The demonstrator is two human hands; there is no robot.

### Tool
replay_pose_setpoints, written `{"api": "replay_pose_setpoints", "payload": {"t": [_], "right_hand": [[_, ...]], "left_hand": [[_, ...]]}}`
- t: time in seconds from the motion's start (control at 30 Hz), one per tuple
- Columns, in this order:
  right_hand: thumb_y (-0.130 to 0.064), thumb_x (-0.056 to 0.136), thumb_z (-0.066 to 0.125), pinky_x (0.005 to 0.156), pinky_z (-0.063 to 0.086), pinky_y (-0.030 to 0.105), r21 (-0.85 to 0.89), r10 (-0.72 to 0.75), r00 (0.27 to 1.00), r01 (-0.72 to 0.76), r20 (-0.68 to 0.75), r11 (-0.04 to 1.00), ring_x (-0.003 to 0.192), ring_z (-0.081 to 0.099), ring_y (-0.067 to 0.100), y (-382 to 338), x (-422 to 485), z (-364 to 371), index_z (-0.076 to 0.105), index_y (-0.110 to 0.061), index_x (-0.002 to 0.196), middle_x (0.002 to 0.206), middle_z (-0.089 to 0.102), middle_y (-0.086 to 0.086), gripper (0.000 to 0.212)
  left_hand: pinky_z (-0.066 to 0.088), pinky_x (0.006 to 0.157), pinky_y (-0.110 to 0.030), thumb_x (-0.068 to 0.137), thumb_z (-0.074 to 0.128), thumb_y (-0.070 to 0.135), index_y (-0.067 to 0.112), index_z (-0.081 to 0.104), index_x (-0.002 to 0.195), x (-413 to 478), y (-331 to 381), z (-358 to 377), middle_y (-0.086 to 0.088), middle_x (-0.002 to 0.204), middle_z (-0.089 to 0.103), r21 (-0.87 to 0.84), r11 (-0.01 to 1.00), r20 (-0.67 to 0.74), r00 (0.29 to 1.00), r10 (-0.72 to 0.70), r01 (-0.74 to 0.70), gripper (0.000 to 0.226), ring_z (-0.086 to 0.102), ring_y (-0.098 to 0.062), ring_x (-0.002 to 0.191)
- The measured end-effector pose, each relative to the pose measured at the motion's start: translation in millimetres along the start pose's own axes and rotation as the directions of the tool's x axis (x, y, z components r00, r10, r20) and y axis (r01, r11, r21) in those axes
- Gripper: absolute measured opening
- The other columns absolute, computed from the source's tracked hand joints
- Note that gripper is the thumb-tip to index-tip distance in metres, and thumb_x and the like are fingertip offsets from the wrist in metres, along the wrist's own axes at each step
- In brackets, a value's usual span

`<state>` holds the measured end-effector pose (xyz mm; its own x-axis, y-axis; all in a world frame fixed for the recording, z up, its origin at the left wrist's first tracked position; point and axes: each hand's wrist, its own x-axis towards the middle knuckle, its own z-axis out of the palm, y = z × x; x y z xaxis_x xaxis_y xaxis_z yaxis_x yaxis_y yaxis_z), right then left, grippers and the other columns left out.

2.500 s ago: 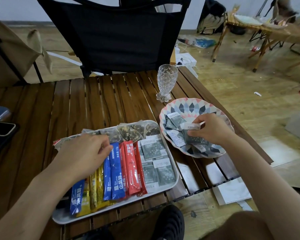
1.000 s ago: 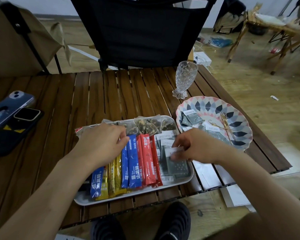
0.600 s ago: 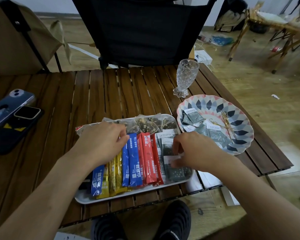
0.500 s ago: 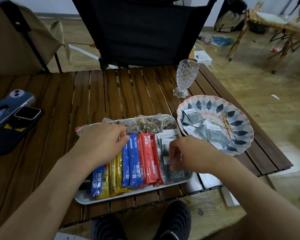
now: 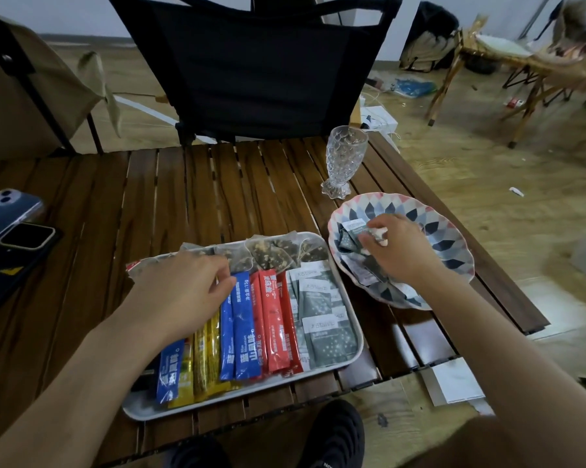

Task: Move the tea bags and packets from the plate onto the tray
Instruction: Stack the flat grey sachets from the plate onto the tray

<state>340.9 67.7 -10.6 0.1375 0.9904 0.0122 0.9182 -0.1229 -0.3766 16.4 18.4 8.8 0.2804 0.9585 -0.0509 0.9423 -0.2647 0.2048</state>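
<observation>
Right hand [image 5: 399, 251] is off the tray [image 5: 141, 404] now and back over the plate [image 5: 453, 238], fingertips pinching a grey packet [image 5: 352, 231]. The dropped packet [image 5: 332, 339] now lies on the tray, down-left of that hand.

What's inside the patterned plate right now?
Several grey-green tea packets lie in the patterned plate, along its left and near side. The right hand pinches one and covers the middle, so the count is hidden.
</observation>
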Motion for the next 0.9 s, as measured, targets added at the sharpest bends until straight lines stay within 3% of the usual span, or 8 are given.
{"api": "replay_pose_setpoints", "payload": {"t": [0.1, 0.2, 0.33, 0.43, 0.57, 0.9], "right_hand": [[-0.039, 0.1, 0.049, 0.104, 0.039, 0.044, -0.073, 0.021, 1.0, -0.02, 0.013, 0.997, 0.126, 0.048, 0.032, 5, 11, 8, 0.053, -0.019, 0.137, 0.139, 0.052, 0.011, 0.043], [-0.044, 0.099, 0.051, 0.099, 0.041, 0.041, -0.165, -0.032, 0.999, 0.036, 0.029, 0.986, 0.119, 0.05, 0.031, 3, 13, 13, 0.063, -0.022, 0.124, 0.129, 0.059, 0.008, 0.035], [-0.043, 0.09, 0.067, 0.085, 0.054, 0.037, -0.076, -0.033, 0.999, 0.034, 0.016, 0.997, 0.1, 0.061, 0.023, -1, 12, 11, 0.07, -0.025, 0.107, 0.108, 0.067, 0.001, 0.025], [-0.04, 0.082, 0.078, 0.09, 0.056, 0.04, 0.046, 0.036, 0.993, -0.041, 0.114, 0.998, 0.103, 0.065, 0.021, -5, 12, 6, 0.059, -0.023, 0.126, 0.119, 0.067, -0.002, 0.051], [-0.041, 0.078, 0.082, 0.097, 0.051, 0.04, 0.051, 0.05, 0.972, -0.063, 0.23, 0.997, 0.111, 0.062, 0.022, -3, 13, 2, 0.046, -0.021, 0.14, 0.127, 0.065, 0.0, 0.074], [-0.052, 0.077, 0.078, 0.092, 0.05, 0.039, -0.113, 0.032, 0.954, 0.002, 0.299, 0.994, 0.099, 0.058, 0.022, 0, 14, -1, 0.06, -0.022, 0.115, 0.108, 0.065, -0.001, 0.052]], "left_hand": [[0.052, 0.071, -0.022, 0.097, 0.046, 0.056, 0.039, 0.055, 0.092, 1, 0, 1, 0.018, 0.085, 0.062, 0.012, 1.0, -0.008, 1.0, -0.001, 0.001, 0.02, 0.059, 0.002, 0.079], [0.055, 0.074, -0.025, 0.098, 0.047, 0.055, 0.038, 0.055, 0.092, 3, -2, 3, 0.017, 0.087, 0.063, 0.011, 1.0, 0.002, 1.0, -0.009, 0.009, 0.019, 0.06, 0.001, 0.082], [0.054, 0.073, -0.023, 0.097, 0.046, 0.057, 0.039, 0.055, 0.094, 6, -2, 5, 0.018, 0.089, 0.064, 0.021, 1.0, 0.013, 1.0, -0.014, 0.014, 0.02, 0.061, 0.001, 0.083], [0.053, 0.073, -0.024, 0.097, 0.046, 0.058, 0.039, 0.055, 0.094, 7, 0, 6, 0.017, 0.089, 0.064, 0.035, 0.999, 0.008, 1.0, -0.011, 0.011, 0.021, 0.06, 0.0, 0.084], [0.053, 0.073, -0.024, 0.097, 0.046, 0.058, 0.039, 0.054, 0.094, 6, 1, 5, 0.018, 0.088, 0.063, 0.037, 0.999, 0.016, 1.0, -0.013, 0.012, 0.021, 0.06, 0.001, 0.084], [0.051, 0.069, -0.022, 0.096, 0.047, 0.057, 0.038, 0.054, 0.092, 4, 1, 4, 0.018, 0.084, 0.062, 0.026, 1.0, 0.022, 1.0, -0.013, 0.013, 0.021, 0.059, 0.001, 0.081]]}}
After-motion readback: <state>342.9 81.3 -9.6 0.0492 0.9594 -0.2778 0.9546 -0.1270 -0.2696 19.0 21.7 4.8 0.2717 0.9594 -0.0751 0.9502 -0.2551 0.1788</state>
